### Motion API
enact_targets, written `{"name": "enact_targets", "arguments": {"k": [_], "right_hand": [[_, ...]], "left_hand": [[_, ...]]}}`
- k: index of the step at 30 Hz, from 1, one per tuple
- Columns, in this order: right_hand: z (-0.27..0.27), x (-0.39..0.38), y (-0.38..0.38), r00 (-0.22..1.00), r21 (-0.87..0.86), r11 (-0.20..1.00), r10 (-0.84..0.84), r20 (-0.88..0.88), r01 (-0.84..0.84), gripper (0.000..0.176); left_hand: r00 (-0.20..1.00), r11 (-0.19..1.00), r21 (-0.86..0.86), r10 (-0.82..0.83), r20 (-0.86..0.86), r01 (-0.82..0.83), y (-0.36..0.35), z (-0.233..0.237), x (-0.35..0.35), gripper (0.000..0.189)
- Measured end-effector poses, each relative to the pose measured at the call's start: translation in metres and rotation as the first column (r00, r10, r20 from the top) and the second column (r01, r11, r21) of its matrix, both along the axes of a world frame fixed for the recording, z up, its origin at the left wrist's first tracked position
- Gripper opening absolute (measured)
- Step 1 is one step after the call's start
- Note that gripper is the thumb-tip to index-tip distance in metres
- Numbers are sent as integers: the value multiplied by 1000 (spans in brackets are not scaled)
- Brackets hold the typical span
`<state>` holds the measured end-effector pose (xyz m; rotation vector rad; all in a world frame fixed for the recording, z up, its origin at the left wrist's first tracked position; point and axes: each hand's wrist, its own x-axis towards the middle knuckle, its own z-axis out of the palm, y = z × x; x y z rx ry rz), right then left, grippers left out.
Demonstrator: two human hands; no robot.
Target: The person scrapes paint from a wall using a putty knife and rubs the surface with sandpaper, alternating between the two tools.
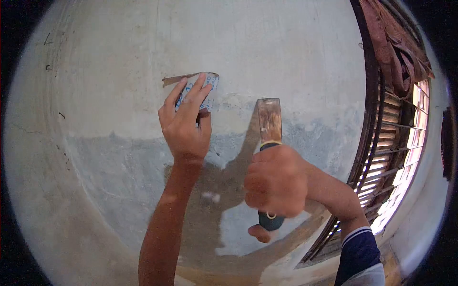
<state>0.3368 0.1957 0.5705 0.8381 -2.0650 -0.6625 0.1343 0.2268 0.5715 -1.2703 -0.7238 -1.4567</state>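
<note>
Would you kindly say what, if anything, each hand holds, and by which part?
Right hand: a scraper, by its handle. Left hand: fingers over a blue-printed sheet; grip unclear.

Pale paper sheet (214, 85) printed with blue lettering, brown along one edge, scraper (270, 119) with brown-mottled grey blade (270, 114), yellow collar (271, 143) and dark handle (270, 222), off-white wall (286, 47) with streaky blue-grey lower patch (329, 138), navy sleeve (360, 252) striped white, reddish-brown cloth (379, 33).

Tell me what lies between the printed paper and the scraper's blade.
In the head view, only wall, shadowed close to the blade, lies between the printed paper and the scraper's blade.
</note>
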Motion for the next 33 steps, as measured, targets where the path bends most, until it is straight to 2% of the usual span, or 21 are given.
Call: {"name": "enact_targets", "arguments": {"k": [3, 6, 9, 12, 15, 18, 21, 24, 27, 30, 33], "right_hand": [[0, 1, -9, 990, -22, 991, -130, 55, 131, 29], [-11, -1, -7, 1000, -5, 1000, 23, -2, -23, 31], [7, 2, -9, 960, 38, 966, -259, 109, 256, 31], [-7, 6, -16, 991, 85, 989, -127, 51, 123, 33], [2, 1, -7, 995, 1, 995, -97, -15, 97, 33], [0, 3, -16, 991, -18, 991, -129, 31, 129, 32], [1, -3, -1, 995, 39, 999, -7, -95, 11, 32], [5, 3, -15, 953, 10, 957, -291, 87, 292, 32], [-8, -6, -12, 998, 0, 999, 34, -50, -34, 32], [5, -2, -11, 984, -14, 984, -179, 14, 179, 31], [-3, -2, -12, 985, 57, 984, -171, 28, 169, 31]], "left_hand": [[1000, 1000, -4, 17, 2, -17, 2, 0, 1, 52], [1000, 1000, -1, 22, 5, -22, 0, -1, 0, 52], [1000, 1000, -8, 5, 7, -5, 0, -4, 2, 53], [1000, 1000, -21, 6, 12, -6, -1, -3, 3, 48], [1000, 1000, -14, 8, 9, -8, -1, -1, 2, 46], [1000, 1000, -12, 2, 10, -2, -1, -1, 3, 46], [1000, 1000, 2, -2, 17, 2, -1, 1, 1, 47], [1000, 1000, -9, -14, 18, 14, 1, 0, 2, 47], [1000, 1000, -4, -7, 10, 7, 1, -1, 0, 48], [1000, 1000, 1, 5, 3, -5, 1, -2, 0, 49], [1000, 1000, -8, -12, 5, 12, 1, -3, 1, 50]]}}
